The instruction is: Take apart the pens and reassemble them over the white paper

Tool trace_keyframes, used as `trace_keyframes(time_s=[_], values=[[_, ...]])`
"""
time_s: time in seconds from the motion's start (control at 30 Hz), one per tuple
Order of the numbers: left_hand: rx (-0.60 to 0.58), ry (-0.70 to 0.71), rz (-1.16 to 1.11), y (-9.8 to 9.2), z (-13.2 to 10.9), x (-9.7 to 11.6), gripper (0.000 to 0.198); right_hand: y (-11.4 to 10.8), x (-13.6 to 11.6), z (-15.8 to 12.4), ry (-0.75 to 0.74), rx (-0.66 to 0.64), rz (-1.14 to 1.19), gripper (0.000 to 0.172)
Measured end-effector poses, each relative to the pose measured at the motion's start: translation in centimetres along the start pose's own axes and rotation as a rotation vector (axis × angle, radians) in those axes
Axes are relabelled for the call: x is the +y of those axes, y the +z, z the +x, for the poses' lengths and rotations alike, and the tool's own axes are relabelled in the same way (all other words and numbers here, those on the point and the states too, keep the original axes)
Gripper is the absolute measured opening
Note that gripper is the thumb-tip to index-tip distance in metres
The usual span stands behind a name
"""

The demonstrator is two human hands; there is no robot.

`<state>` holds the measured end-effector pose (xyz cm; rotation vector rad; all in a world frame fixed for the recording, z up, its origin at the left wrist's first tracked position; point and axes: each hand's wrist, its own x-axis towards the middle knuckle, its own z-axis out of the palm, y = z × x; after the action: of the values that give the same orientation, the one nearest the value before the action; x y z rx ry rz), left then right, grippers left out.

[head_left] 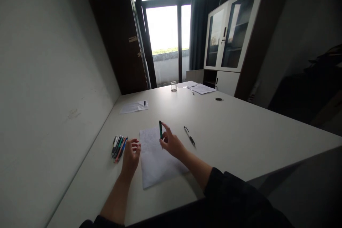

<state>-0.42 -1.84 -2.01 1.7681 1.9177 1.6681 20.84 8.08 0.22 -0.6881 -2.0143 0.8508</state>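
My right hand [170,142] holds a green pen [160,130] upright between thumb and fingers, above a sheet of paper [156,169] with lines of writing on its upper part. My left hand [132,153] is at the paper's left edge, fingers apart and slightly curled, with nothing seen in it. Just left of that hand lies a bunch of pens [117,148] in several colours, side by side. A single white and black pen [189,136] lies on the table to the right of the paper.
The white table [240,131] runs toward a window. A sheet with a dark item [134,107] lies near the left wall. Farther back stand a clear glass [173,86], papers [203,88] and another pen [192,92]. A round cable hole [219,99] is at right.
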Motion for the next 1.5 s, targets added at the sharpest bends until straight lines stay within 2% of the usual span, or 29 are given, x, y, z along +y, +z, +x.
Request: trace_keyframes(time_s=[0.1, 0.2, 0.5, 0.63, 0.87, 1.1, 1.33, 1.5], values=[[-0.021, -0.010, 0.028, 0.1, 0.0, -0.3, 0.021, -0.2, 0.0, 0.1, 0.105, 0.030, 0.234, 0.092], [-0.025, -0.016, 0.044, 0.1, 0.2, -0.5, 0.020, -0.5, -0.1, 0.2, 0.155, 0.056, 0.374, 0.099], [-0.022, -0.002, 0.076, -0.1, 0.3, -0.2, 0.017, -0.8, -0.2, 0.3, 0.223, 0.022, 0.510, 0.090], [-0.014, 0.003, 0.087, -0.1, 0.3, -0.3, 0.016, -0.8, -0.3, 0.3, 0.239, 0.009, 0.534, 0.089], [-0.013, 0.016, 0.093, 0.0, 0.3, -0.4, 0.016, -1.0, -0.9, 0.2, 0.208, 0.052, 0.555, 0.097], [-0.026, 0.012, 0.100, 0.2, 0.3, -1.1, 0.017, -0.7, -0.3, 0.3, 0.216, 0.041, 0.547, 0.090], [-0.056, 0.005, 0.123, 0.2, 0.3, -1.5, 0.016, -0.7, -0.6, 0.2, 0.206, 0.060, 0.546, 0.094], [-0.071, 0.009, 0.132, 0.3, 0.3, -1.6, 0.016, -0.5, -0.1, 0.3, 0.222, 0.057, 0.552, 0.092]])
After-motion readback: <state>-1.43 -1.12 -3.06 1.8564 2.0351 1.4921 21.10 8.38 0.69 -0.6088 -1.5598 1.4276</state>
